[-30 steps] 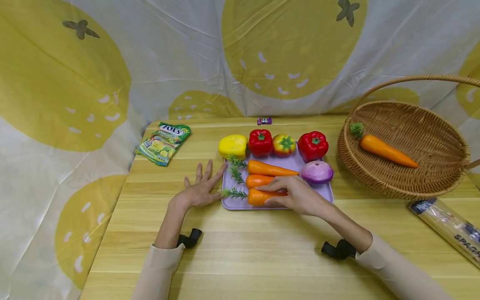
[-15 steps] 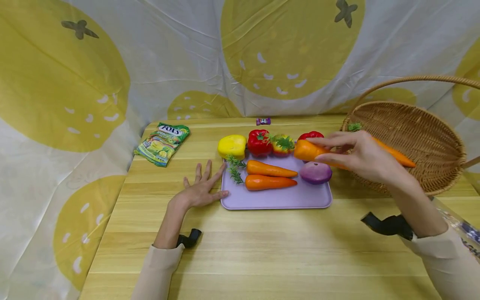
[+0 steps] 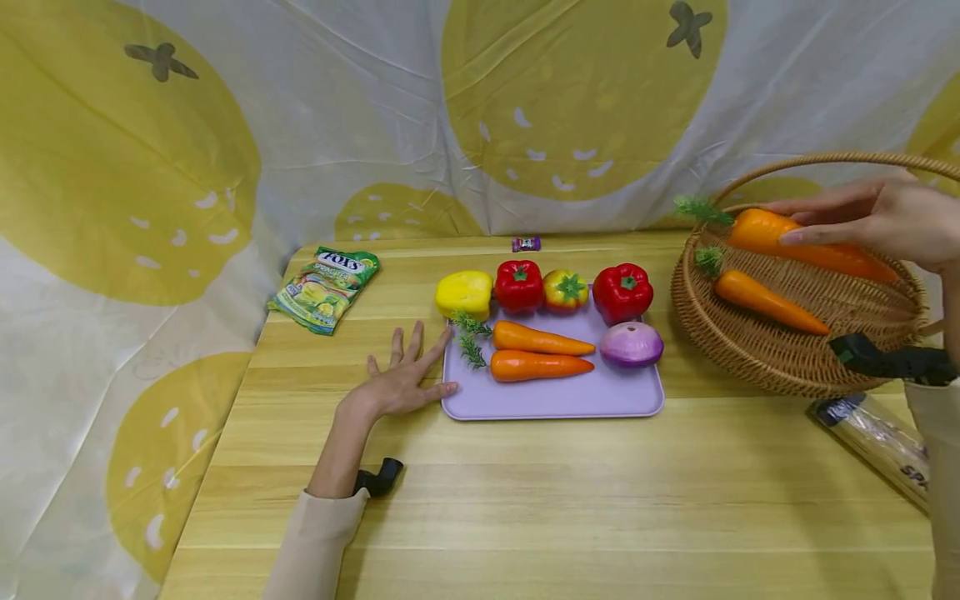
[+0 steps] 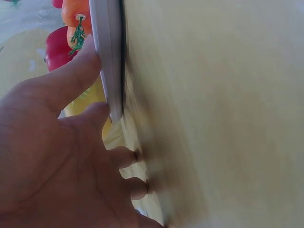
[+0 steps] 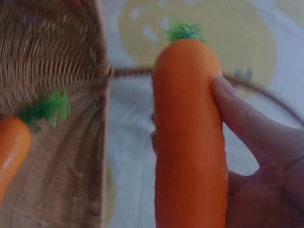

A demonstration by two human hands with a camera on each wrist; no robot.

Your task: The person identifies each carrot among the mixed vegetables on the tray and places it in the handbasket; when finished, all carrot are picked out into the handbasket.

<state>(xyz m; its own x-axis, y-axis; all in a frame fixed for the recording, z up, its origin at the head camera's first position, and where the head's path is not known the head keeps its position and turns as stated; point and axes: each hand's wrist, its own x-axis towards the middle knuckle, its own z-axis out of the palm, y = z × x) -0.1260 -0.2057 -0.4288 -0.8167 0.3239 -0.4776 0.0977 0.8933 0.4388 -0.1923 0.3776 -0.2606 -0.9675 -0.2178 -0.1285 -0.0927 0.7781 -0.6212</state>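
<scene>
My right hand pinches an orange carrot between thumb and fingers, over the wicker basket. In the right wrist view this carrot stands large, its green top pointing away. A second carrot lies inside the basket. My left hand is spread on the table, thumb and index finger at the left edge of the lilac tray; the left wrist view shows the fingertips against the tray's side. Two carrots, an upper one and a lower one, lie on the tray.
Along the tray's back are a yellow pepper, two red peppers, and a red-yellow fruit; a purple onion sits at its right. A green candy bag lies left, a small wrapped sweet behind, a spaghetti pack before the basket.
My right hand has gripped the nearest carrot, lifted it off the tray and carried it right, to over the basket. The left hand has stayed at the tray's edge.
</scene>
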